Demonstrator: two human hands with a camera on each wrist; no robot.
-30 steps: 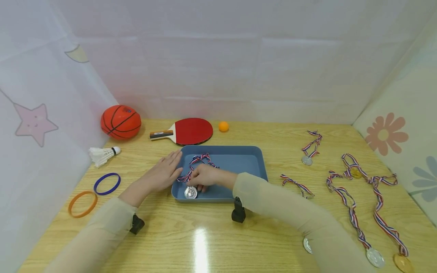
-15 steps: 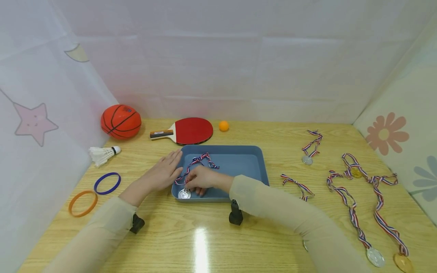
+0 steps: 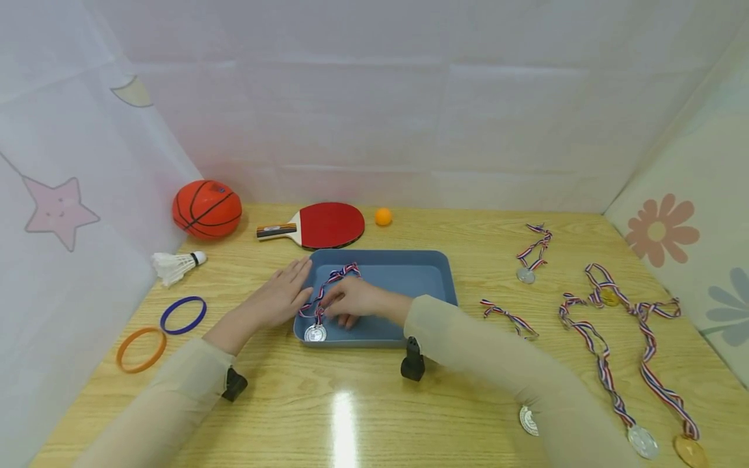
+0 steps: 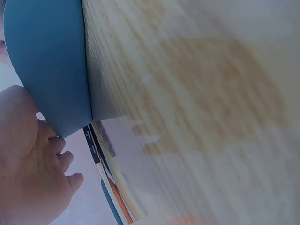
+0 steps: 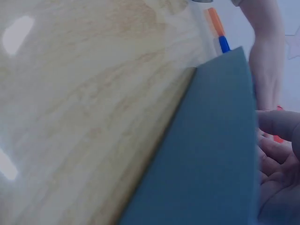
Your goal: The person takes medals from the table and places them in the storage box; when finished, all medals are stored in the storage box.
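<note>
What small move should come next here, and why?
I would probably lift the right hand out of the blue tray: the silver medal already lies in its near left corner, the striped ribbon is spread beyond it, and more medals lie on the table to the right.

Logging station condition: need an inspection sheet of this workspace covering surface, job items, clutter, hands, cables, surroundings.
Surface: wood-grain table, one bright glare patch.
Job items: silver medal and striped ribbon inside the blue-grey tray; five more medals lie to its right.
Clutter: basketball, shuttlecock, paddle, orange ball, purple ring, orange ring.
Hands: left hand touches the tray's left side; right hand is by the ribbon, grip unclear.
Cables: nothing seen.
Surroundings: pale sheets behind and at both sides.
</note>
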